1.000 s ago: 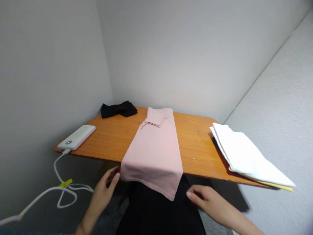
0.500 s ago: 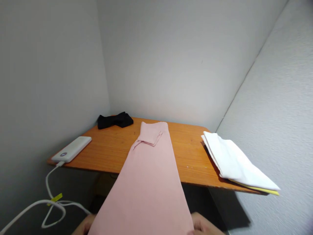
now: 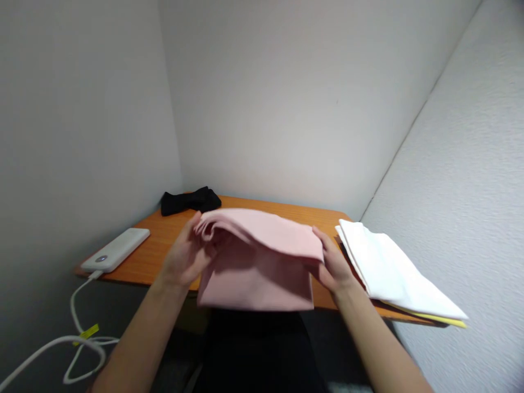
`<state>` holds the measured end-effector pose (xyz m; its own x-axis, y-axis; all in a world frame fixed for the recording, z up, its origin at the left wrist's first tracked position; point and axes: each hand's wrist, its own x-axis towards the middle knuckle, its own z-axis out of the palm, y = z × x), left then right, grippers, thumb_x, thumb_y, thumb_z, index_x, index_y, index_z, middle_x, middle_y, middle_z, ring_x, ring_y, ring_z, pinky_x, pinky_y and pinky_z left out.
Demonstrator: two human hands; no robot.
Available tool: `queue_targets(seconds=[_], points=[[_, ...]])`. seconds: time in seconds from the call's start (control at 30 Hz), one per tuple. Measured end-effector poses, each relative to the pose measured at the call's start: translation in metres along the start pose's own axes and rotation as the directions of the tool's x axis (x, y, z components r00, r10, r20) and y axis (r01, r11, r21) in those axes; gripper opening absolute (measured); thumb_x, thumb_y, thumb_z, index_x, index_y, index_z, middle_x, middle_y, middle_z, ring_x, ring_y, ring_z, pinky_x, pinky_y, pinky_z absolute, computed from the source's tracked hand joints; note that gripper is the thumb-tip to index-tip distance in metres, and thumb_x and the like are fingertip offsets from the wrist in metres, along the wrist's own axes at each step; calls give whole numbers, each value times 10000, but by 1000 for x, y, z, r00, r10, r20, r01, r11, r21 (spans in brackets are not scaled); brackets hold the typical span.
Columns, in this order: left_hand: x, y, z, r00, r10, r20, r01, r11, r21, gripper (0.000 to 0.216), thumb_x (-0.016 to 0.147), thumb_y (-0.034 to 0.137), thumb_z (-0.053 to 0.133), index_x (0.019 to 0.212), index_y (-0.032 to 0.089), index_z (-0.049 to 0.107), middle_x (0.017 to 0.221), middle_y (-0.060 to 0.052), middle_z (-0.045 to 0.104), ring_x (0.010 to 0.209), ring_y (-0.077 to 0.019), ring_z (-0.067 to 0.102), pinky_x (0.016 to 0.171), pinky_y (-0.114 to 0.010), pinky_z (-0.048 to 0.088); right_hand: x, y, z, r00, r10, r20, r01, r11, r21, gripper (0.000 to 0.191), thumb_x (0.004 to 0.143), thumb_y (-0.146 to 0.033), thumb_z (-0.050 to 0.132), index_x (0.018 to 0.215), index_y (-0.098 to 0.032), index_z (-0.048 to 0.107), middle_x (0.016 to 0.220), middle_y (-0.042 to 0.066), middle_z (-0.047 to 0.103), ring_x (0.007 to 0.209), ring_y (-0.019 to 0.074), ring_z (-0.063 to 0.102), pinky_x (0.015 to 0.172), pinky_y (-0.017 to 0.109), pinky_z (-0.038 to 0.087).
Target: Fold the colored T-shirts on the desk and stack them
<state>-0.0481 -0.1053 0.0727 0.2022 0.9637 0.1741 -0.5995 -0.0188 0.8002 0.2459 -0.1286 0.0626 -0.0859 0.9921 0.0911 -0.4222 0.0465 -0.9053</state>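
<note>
Raised from below the table edge, the cloth's near end is now held over mid-table, its corners gripped by the left hand and right hand. A halving fold seems in hand; next, that edge must be laid square on the far end.

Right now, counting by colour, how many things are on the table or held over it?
Pink: 1, pink cloth
Black: 1, black cloth
White: 2, white cloth, power bank
Yellow: 1, yellow layer beneath the white cloth
Total: 5
</note>
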Motion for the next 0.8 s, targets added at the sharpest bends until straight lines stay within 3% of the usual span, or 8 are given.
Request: queue_targets(seconds=[0.1, 0.2, 0.27, 0.33, 0.4, 0.5, 0.63, 0.8], points=[[42, -3, 9, 996, 79, 47, -87, 975, 203, 434, 874, 505, 535, 1136, 163, 588, 1157, -123, 684, 1057, -257, 657, 987, -469, 497, 52, -10, -5, 990, -117, 75, 123, 988, -94, 431, 867, -593, 523, 1078, -232, 627, 1181, 77, 667, 1110, 229, 615, 939, 388, 489], [51, -32, -22, 980, 190, -59, -123, 812, 570, 559, 796, 509, 623, 1230, 175, 512, 1275, -148, 625, 1165, -271, 605, 1056, -477, 436, 57, 11, -31, 991, -130, 34, 132, 901, -412, 419, 860, -540, 559, 1141, -229, 576, 1245, 104, 624, 1095, 234, 616, 927, 394, 480], [48, -56, -50, 969, 231, -91, -82, 641, 763, 608, 782, 529, 595, 1247, 149, 497, 1279, -178, 613, 1196, -293, 582, 1055, -486, 432, 46, 36, -50, 982, -175, -65, 80, 709, -701, 396, 858, -515, 548, 1096, -199, 571, 1106, 129, 658, 994, 260, 634, 868, 414, 484], [46, -76, -68, 972, 227, -53, -47, 417, 907, 623, 820, 528, 512, 1281, 110, 494, 1300, -209, 592, 1216, -314, 564, 1062, -498, 417, 35, 60, -62, 946, -290, -143, -17, 398, -917, 372, 870, -527, 508, 983, -181, 584, 957, 133, 654, 926, 296, 615, 828, 442, 466], [44, -91, -73, 985, 171, 20, -48, 160, 986, 620, 864, 483, 448, 1342, 89, 483, 1376, -213, 538, 1276, -330, 513, 1102, -508, 364, 26, 76, -66, 914, -374, -159, -132, 98, -986, 394, 885, -556, 480, 901, -176, 586, 918, 143, 631, 929, 332, 580, 824, 464, 437], [36, -106, -64, 996, 68, 59, -50, -128, 991, 584, 901, 396, 388, 1402, 107, 471, 1474, -179, 452, 1397, -347, 362, 1158, -530, 252, 20, 87, -61, 915, -374, -150, -214, -136, -967, 407, 898, -556, 490, 899, -161, 591, 943, 154, 614, 955, 358, 544, 829, 466, 414], [8, -108, -50, 997, 45, 62, -50, -231, 972, 548, 924, 378, 347, 1398, 139, 481, 1462, -155, 476, 1411, -337, 340, 1159, -540, 230, 10, 89, -60, 928, -356, -111, -185, -181, -966, 297, 908, -446, 520, 867, -162, 596, 930, 144, 607, 929, 344, 533, 817, 446, 401], [-2, -79, -31, 994, 86, -72, 82, -113, 990, 443, 933, 507, 353, 1154, 181, 556, 1156, -134, 677, 1083, -291, 636, 933, -405, 466, -25, 87, -71, 932, -357, -58, -27, 92, -995, 247, 884, -433, 550, 762, -219, 562, 792, 90, 579, 810, 293, 540, 762, 406, 394]])
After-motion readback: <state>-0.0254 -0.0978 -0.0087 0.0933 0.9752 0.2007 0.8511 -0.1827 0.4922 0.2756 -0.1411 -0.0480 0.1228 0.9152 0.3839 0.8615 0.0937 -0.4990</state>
